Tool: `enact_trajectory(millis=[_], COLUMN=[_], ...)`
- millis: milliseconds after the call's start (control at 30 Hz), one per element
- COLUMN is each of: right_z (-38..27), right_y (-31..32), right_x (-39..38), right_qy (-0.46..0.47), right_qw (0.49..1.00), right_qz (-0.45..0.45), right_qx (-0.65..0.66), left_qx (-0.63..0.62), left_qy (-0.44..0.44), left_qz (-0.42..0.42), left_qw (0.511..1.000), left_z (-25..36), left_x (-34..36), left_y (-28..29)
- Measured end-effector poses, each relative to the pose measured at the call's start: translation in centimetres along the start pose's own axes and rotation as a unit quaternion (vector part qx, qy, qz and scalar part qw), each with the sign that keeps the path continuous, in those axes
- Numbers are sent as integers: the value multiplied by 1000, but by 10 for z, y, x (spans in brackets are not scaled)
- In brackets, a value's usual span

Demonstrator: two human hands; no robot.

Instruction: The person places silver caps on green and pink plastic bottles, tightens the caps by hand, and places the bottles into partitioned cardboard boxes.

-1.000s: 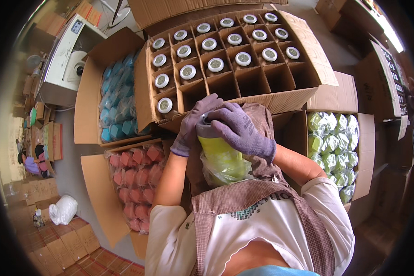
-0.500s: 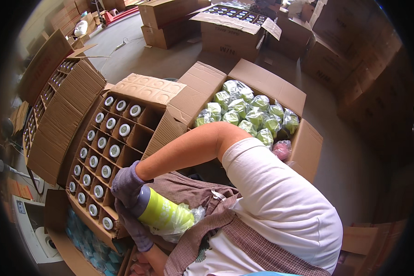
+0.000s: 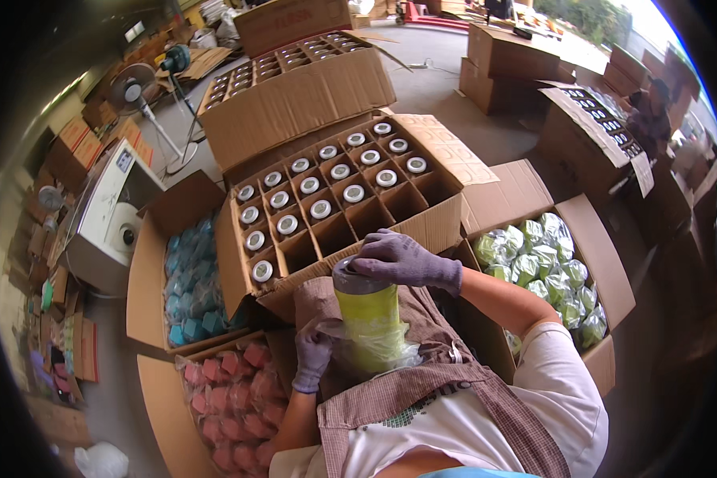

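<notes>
A lime-green bottle (image 3: 368,323) with a grey top stands upright in my lap against the checked apron (image 3: 406,382), clear plastic film (image 3: 394,346) bunched round its lower part. My gloved right hand (image 3: 398,259) is closed over its grey top from above. My gloved left hand (image 3: 312,354) is curled at the bottle's lower left, pinching the plastic film. Just beyond sits a divided carton (image 3: 454,209) of upright containers with silver caps, some front compartments vacant.
Open boxes hold blue (image 3: 191,279), red (image 3: 235,402) and green (image 3: 546,275) wrapped items. Behind are another carton (image 3: 295,88), pedestal fans (image 3: 135,95), a white machine (image 3: 103,219) and stacked boxes (image 3: 502,64). Another person (image 3: 653,111) is beside a carton at right.
My left hand has moved down from the bottle's top to the film beside it; my right hand stays on the top. The camera view swung rightward, then back, now showing more room beyond.
</notes>
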State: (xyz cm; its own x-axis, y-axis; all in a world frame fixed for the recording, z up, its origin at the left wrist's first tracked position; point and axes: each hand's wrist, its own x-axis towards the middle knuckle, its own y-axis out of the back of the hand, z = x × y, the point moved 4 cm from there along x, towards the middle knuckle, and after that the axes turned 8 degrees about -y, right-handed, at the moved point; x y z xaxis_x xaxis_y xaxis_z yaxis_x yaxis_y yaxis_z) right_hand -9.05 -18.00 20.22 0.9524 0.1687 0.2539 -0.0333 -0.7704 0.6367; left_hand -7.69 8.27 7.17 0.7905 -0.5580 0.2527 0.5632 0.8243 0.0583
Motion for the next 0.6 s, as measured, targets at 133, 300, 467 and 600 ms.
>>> enact_trajectory(millis=[133, 300, 467, 600], right_z=[-47, -95, -94, -78], right_y=[4, -18, -41, -39], right_x=[-7, -21, -28, -64], right_qy=[86, 138, 134, 89], right_qw=[996, 975, 973, 985], right_qz=[-6, 1, 66, 149], right_qx=[9, -171, -177, -19], left_qx=[-111, 68, 223, -5], left_qy=[-24, -231, -347, -308], left_qz=[89, 50, 75, 91], left_qw=[989, 969, 908, 947], left_z=[40, 107, 163, 138], left_x=[15, 37, 19, -2], left_y=[8, -2, -31, -11])
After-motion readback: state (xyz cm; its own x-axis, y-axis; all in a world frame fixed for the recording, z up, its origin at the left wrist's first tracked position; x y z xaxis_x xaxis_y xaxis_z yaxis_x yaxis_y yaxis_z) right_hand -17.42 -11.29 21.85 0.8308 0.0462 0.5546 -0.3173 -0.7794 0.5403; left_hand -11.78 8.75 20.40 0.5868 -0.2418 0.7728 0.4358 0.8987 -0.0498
